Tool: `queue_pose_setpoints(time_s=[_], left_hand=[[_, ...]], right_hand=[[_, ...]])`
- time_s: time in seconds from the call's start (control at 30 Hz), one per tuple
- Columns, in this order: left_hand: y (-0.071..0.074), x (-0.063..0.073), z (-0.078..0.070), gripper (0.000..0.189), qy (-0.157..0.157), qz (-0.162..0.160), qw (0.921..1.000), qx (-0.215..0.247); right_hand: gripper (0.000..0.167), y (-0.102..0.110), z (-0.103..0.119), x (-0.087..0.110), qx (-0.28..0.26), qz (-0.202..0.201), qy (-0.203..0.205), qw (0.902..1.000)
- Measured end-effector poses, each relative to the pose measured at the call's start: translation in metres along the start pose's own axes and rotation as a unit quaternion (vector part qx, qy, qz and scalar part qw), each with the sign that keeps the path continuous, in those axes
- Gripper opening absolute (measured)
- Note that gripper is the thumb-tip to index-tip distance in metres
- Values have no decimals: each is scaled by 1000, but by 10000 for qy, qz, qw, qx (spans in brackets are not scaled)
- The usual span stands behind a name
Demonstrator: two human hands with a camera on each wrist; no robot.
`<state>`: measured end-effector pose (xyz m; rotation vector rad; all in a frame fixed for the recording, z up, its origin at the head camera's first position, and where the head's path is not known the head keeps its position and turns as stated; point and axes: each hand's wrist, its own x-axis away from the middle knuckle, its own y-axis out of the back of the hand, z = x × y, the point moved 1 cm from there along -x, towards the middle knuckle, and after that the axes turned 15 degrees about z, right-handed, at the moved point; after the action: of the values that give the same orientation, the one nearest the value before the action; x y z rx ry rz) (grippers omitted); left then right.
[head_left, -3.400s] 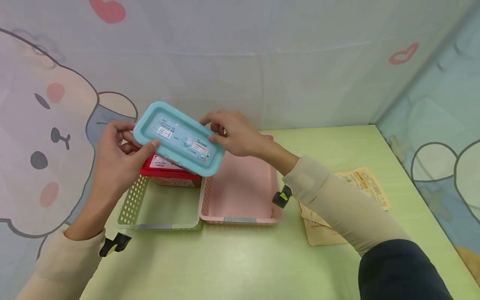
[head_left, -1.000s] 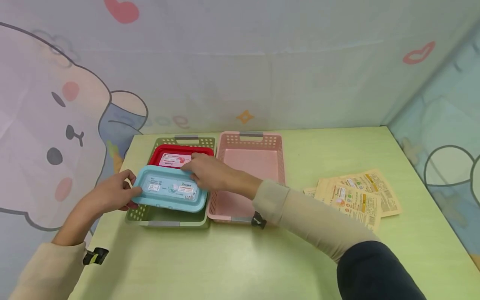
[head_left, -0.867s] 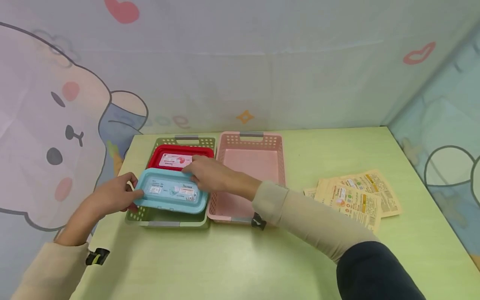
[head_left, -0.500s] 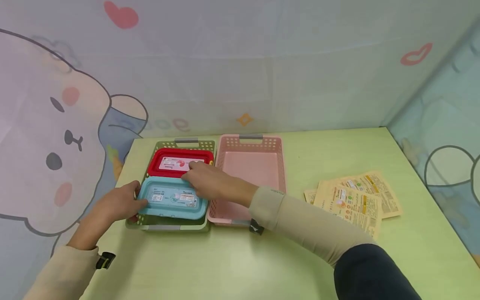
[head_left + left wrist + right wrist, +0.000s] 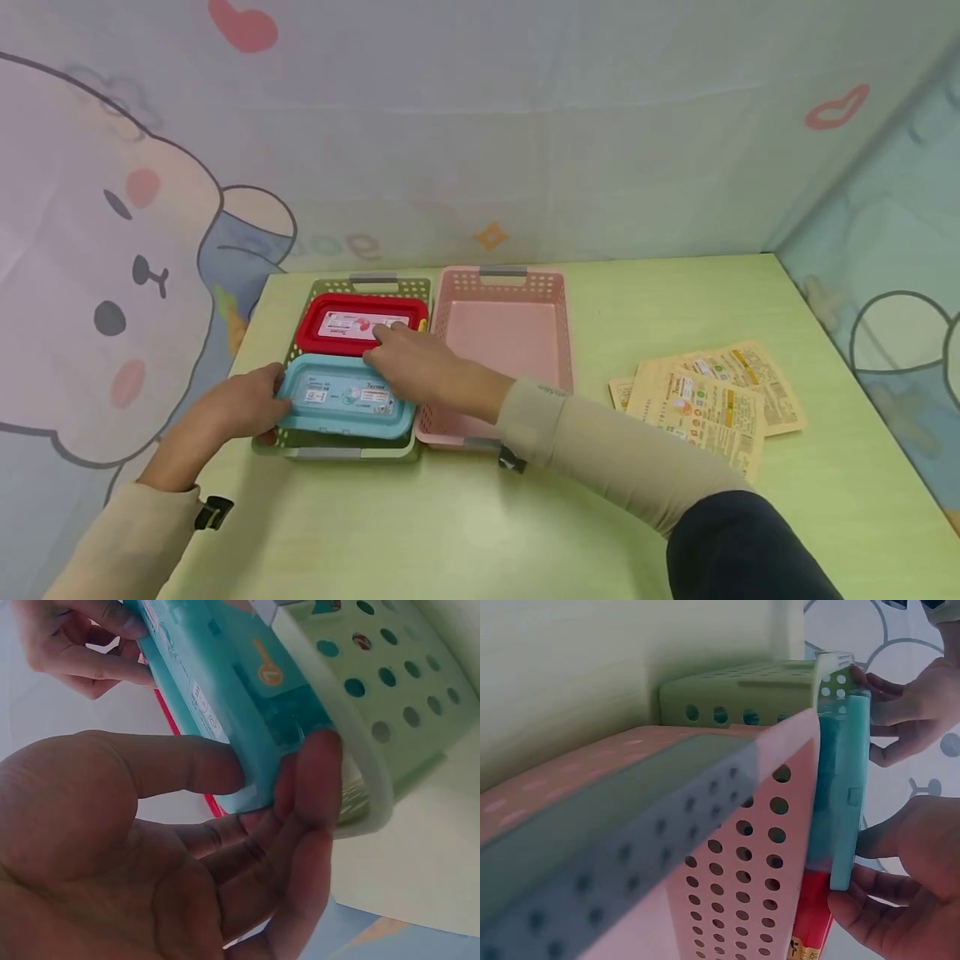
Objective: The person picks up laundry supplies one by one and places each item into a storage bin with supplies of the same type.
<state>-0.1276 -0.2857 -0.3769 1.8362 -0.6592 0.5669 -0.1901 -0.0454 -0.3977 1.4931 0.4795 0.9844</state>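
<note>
A light-blue lidded plastic box (image 5: 341, 398) sits in the front of the green basket (image 5: 330, 454), its lid roughly level with the rim. My left hand (image 5: 243, 404) holds its left end; in the left wrist view the thumb presses on the lid's edge and the fingers curl by the basket wall. At the other end my right hand (image 5: 412, 362) grips the lid's back right corner, seen also in the right wrist view. Behind lies a red lidded box (image 5: 360, 325) with a pink label, in the same basket. The blue box's lower part is hidden from the head view.
A pink basket (image 5: 510, 333) stands against the green basket's right side, under my right forearm. Several yellow printed packets (image 5: 697, 408) overlap on the right of the pale green table (image 5: 465, 533). A printed cloth backdrop (image 5: 600, 150) rises behind the table.
Both hands have brought the blue box from the air above the baskets down into the green basket, in front of the red box. Over the last half second it has barely moved.
</note>
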Motion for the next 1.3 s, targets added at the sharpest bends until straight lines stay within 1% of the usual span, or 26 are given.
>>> queue_pose_setpoints(time_s=[0.1, 0.23, 0.47, 0.57, 0.7, 0.9, 1.1, 1.3], left_hand=[[1, -2, 0, 31, -51, 32, 10000, -12], [1, -5, 3, 25, -164, 51, 9998, 66], [2, -6, 8, 21, -254, 173, 9985, 454], [3, -7, 8, 21, -271, 215, 9977, 587], [3, -10, 8, 24, -263, 268, 9969, 685], [2, -11, 8, 23, -264, 293, 9970, 659], [5, -12, 10, 18, -310, 410, 9969, 599], [9, -8, 8, 14, -282, 493, 9969, 542]], right_hand=[[42, -2, 0, -1, 93, 0, -61, 9999], [45, -3, 0, -2, 232, -2, -62, 9997], [54, -5, 3, -1, 627, 94, -45, 9980], [55, -5, 3, -1, 799, 40, -44, 9968], [54, -6, 1, -1, 871, -15, -43, 9962], [55, -8, 0, 0, 723, 1, -63, 9974], [51, -7, -2, 4, 301, 47, 19, 9995], [46, -1, -7, 10, -155, 263, 218, 9993]])
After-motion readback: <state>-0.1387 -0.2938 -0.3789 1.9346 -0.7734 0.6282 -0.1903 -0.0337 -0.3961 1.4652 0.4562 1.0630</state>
